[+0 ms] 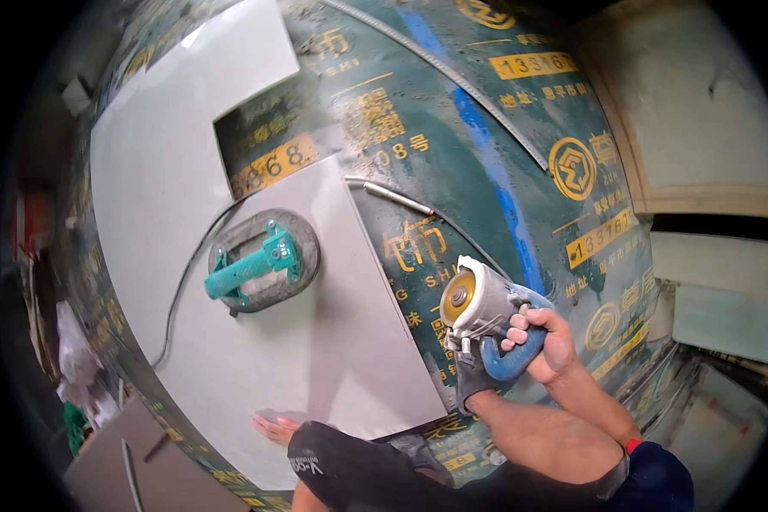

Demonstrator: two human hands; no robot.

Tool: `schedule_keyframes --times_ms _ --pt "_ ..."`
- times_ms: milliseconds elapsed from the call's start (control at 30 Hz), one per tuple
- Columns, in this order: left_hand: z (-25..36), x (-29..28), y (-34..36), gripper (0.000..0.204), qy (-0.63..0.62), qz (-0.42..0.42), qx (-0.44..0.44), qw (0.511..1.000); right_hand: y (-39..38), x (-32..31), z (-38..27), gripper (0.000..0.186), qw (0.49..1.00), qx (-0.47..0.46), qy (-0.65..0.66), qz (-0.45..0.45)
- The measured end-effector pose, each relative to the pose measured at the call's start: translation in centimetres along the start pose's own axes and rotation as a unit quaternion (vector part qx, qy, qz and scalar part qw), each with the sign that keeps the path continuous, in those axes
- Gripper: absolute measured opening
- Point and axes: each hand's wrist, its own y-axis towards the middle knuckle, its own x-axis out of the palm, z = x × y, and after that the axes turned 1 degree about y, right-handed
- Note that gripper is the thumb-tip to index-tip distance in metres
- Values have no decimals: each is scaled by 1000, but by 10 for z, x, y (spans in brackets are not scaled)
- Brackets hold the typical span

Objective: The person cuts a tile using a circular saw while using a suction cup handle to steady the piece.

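My right hand grips the blue handle of a handheld tile cutter, which has a gold round blade and a pale metal guard. The cutter is off the tile, beside its right edge and close to my bare leg. Under my left hand lies a large light grey tile; the fingers are stretched out flat on it, partly hidden by my knee. A rectangular notch is cut into the tile's upper right side. On its surface sits a teal-handled suction lifter with a dark oval base.
A black cord crosses the tile and passes beside a silver pen. Green printed sheeting covers the work surface, with a long metal ruler on it. Pale boards stand at right; a plastic bag is at left.
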Motion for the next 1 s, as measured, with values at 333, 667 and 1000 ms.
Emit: schedule_keyframes --times_ms 333,667,1000 --pt "29 43 72 62 46 -31 25 998 -24 -19 -7 12 997 -70 10 8" --pt "95 49 161 54 -38 21 46 998 -23 -25 29 25 992 -120 6 36" --pt "77 40 166 50 -62 34 79 994 -10 -38 60 30 996 0 53 78"
